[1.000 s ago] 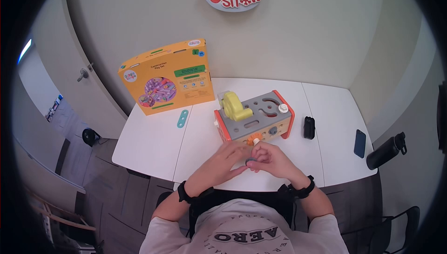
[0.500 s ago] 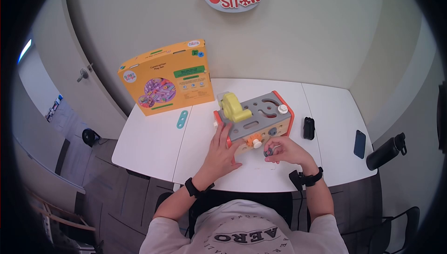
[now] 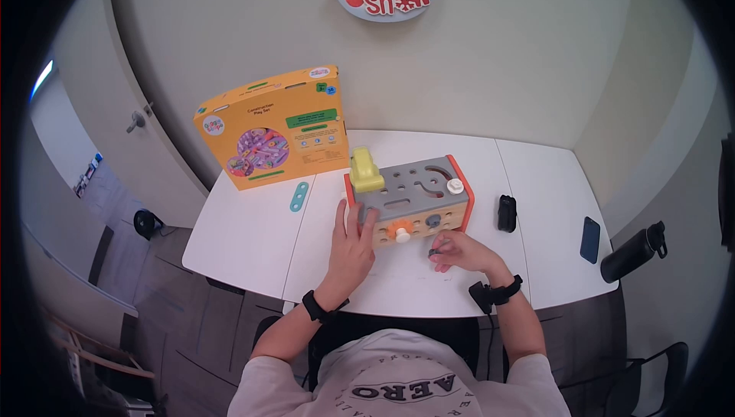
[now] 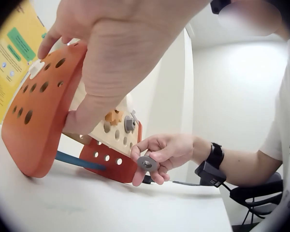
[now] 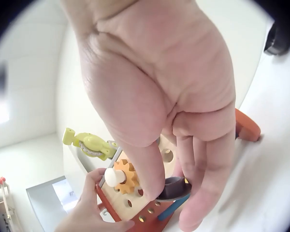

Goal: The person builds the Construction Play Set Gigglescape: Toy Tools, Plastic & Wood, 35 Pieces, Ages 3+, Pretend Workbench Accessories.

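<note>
A toy workbench (image 3: pixel 409 197) with a grey top, wooden front and red ends stands on the white table. My left hand (image 3: pixel 352 255) grips its left end, fingers over the top and thumb against the front in the left wrist view. My right hand (image 3: pixel 463 252) pinches a grey flanged toy nut (image 4: pixel 147 163), a round disc with a central hole, just before the bench front. An orange gear (image 5: pixel 127 177) with a white bolt (image 3: pixel 403 236) and another grey nut (image 3: pixel 433 221) sit on that front. A yellow vise-like piece (image 3: pixel 366 171) is on the top's left end.
A yellow play set box (image 3: pixel 279 138) stands at the back left, with a teal holed strip (image 3: pixel 299 197) before it. To the right lie a black case (image 3: pixel 507 213) and a phone (image 3: pixel 589 239); a black bottle (image 3: pixel 635 250) is at the right edge.
The hands have moved apart; the left has gone to the bench's left end, and the bench has turned and shifted slightly left. The right hand keeps the grey nut, now farther right.
</note>
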Available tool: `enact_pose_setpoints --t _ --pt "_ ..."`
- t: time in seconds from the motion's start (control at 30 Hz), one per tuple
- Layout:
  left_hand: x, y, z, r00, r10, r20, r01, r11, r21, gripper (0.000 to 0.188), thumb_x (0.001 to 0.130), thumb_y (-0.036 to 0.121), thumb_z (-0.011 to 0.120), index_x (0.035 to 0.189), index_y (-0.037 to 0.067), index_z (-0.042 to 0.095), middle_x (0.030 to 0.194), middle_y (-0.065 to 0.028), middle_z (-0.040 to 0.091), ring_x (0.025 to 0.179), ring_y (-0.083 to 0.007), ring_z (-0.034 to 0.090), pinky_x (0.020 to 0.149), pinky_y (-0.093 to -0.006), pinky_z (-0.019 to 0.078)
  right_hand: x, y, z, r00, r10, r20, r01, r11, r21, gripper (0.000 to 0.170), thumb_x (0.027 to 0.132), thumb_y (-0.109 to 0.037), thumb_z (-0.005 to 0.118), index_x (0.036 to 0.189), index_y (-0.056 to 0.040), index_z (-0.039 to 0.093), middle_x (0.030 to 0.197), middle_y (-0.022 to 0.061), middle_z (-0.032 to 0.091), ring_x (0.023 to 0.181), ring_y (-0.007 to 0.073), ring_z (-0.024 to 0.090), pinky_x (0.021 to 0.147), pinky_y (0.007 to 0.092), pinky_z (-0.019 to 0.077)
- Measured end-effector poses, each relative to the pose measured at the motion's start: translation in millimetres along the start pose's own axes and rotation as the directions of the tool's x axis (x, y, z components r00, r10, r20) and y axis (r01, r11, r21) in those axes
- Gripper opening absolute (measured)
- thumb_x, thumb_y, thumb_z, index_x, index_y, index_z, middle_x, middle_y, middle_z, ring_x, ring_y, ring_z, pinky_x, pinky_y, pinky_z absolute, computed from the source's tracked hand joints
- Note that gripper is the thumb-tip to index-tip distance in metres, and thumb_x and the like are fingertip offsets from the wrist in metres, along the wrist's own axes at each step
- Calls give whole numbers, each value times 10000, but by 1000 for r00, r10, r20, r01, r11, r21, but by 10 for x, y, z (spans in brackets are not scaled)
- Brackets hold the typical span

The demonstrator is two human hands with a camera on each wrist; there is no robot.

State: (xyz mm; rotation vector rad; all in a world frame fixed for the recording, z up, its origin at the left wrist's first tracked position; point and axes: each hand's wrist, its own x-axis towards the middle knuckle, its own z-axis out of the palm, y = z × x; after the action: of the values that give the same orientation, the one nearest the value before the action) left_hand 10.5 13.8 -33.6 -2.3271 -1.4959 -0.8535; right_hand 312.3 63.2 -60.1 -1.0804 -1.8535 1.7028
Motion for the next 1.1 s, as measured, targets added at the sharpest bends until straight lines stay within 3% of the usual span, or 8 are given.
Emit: enact_pose_setpoints --t 0.07,0.27,0.37,0.47,0.63,0.67,0.77,1.1 --pt "-39 -25 63 999 10 -36 -6 995 98 726 770 -39 672 1471 37 501 1475 -256 374 1447 -521 325 1124 -539 403 51 30 64 1000 10 -9 -9 998 66 264 1012 -151 726 1120 -5 533 918 140 723 833 221 771 726 331 641" --pt "-18 -120 154 995 55 -87 -46 994 101 691 803 -44 650 1474 63 528 1455 -239 404 1424 -504 362 1086 -526 430 190 141 280 998 52 -22 -46 978 205 241 1040 -128 683 1157 8 521 1091 185 732 947 262 770 809 362 653" --pt "7 -140 151 990 79 -115 -67 992 108 728 779 -82 649 1482 62 528 1446 -234 429 1416 -515 369 1046 -516 505 231 186 352 997 47 -68 -28 966 259 266 1044 -132 677 1165 29 502 1111 201 717 957 275 768 816 372 654" --pt "67 -133 8 999 -13 -33 13 1000 -5 965 605 -94 765 1511 91 485 1465 -229 404 1439 -511 334 1128 -513 464 285 223 396 990 -7 -144 50 952 301 298 1050 -149 669 1186 55 500 1087 197 706 944 269 768 807 369 654" --pt "176 -131 -429 998 -50 41 53 996 -69 1007 584 -91 788 1526 97 487 1458 -206 442 1438 -479 361 1017 -447 568 320 69 450 961 -73 -265 170 916 365 284 1096 -137 576 1298 58 531 1189 179 709 1009 270 758 871 382 645" --pt "188 -129 -481 998 -43 44 47 996 -73 1000 591 -93 783 1528 92 488 1453 -203 454 1436 -477 367 980 -430 597 339 65 482 953 -75 -292 198 887 416 283 1101 -135 563 1311 52 537 1192 172 709 1027 270 753 892 385 639" --pt "208 -140 -563 994 -79 75 90 983 -159 1035 578 -54 813 1540 123 476 1468 -188 436 1438 -459 362 1160 -498 448 456 103 556 924 -63 -376 282 778 562 285 1110 -125 531 1346 36 542 1218 157 698 1091 270 731 953 396 619" --pt "199 -147 -612 993 -92 68 102 982 -159 1076 575 -7 849 1565 112 444 1475 -194 430 1441 -465 361 1163 -516 440 924 88 617 819 -8 -574 522 428 738 323 1119 -74 474 1442 -84 476 1460 107 553 1288 266 620 1074 453 568"
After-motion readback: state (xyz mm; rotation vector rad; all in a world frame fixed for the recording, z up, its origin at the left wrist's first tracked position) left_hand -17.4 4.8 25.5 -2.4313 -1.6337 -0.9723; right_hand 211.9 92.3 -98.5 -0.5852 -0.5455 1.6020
